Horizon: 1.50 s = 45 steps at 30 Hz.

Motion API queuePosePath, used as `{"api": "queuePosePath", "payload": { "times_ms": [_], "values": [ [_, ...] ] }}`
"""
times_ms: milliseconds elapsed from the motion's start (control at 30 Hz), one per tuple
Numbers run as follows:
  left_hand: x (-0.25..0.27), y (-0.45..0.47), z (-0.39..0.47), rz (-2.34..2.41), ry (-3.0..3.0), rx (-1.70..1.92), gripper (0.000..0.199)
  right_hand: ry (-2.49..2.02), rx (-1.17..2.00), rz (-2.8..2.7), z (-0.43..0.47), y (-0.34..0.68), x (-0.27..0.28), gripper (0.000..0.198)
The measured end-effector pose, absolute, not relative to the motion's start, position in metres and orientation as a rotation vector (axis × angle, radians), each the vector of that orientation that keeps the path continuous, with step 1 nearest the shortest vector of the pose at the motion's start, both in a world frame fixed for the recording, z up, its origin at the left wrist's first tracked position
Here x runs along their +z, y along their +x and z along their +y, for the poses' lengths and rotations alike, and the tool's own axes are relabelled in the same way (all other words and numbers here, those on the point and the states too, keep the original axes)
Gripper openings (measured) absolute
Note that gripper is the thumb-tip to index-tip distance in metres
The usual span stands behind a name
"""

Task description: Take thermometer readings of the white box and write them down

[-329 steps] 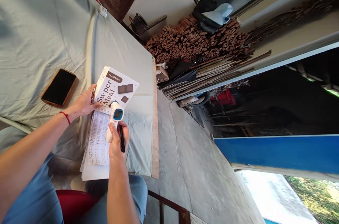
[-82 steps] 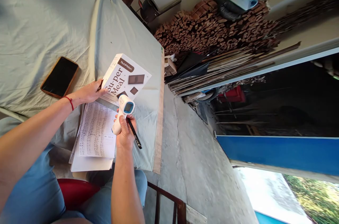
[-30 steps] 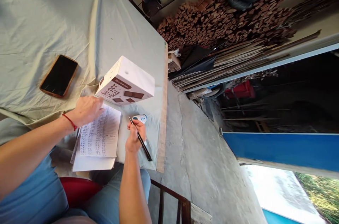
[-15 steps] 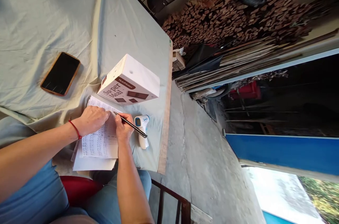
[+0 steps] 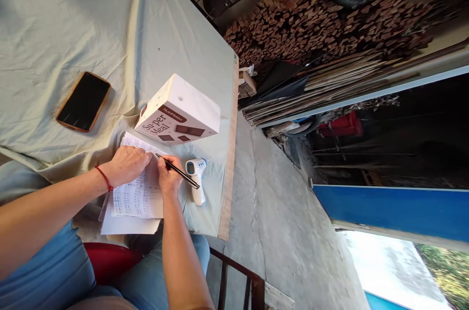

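Pen (image 5: 181, 173), one, moved within the last second from beside the thermometer (image 5: 198, 174) to the written sheets (image 5: 132, 202).
Right hand (image 5: 170, 175), one: grip closed on pen, tip at the paper. Left hand (image 5: 129, 162), one: resting on sheets, open or closed grip cannot be told. On table (image 5: 98, 17): carton (image 5: 174, 122), one, marked "NutriMotion" and "Su-per Meal"; thermometer, one, near sheets; phone (image 5: 83, 101), one.

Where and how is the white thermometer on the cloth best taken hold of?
Probably by the handle, from the person's right. The white thermometer lies with its slim handle pointing toward the person and its wider, screened head farther off. The right hand and the pen it holds are on the left, the pen's rear end overlapping the handle in view, so the right side looks freer.
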<state>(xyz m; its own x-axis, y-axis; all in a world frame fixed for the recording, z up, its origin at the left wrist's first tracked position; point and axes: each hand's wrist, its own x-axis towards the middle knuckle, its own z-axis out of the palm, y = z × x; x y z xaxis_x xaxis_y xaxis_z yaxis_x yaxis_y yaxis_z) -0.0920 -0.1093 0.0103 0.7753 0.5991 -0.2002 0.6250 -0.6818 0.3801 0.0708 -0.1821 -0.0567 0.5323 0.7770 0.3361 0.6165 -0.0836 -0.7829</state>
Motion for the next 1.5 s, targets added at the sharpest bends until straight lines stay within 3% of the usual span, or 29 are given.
{"api": "queuePosePath", "payload": {
  "times_ms": [1500],
  "values": [
    [0.0144,-0.0937,-0.1091,0.922,2.525,-0.065,0.031,-1.795,0.160,-1.122,-0.1819,0.0705,-0.0578,0.029]
  ]
}}
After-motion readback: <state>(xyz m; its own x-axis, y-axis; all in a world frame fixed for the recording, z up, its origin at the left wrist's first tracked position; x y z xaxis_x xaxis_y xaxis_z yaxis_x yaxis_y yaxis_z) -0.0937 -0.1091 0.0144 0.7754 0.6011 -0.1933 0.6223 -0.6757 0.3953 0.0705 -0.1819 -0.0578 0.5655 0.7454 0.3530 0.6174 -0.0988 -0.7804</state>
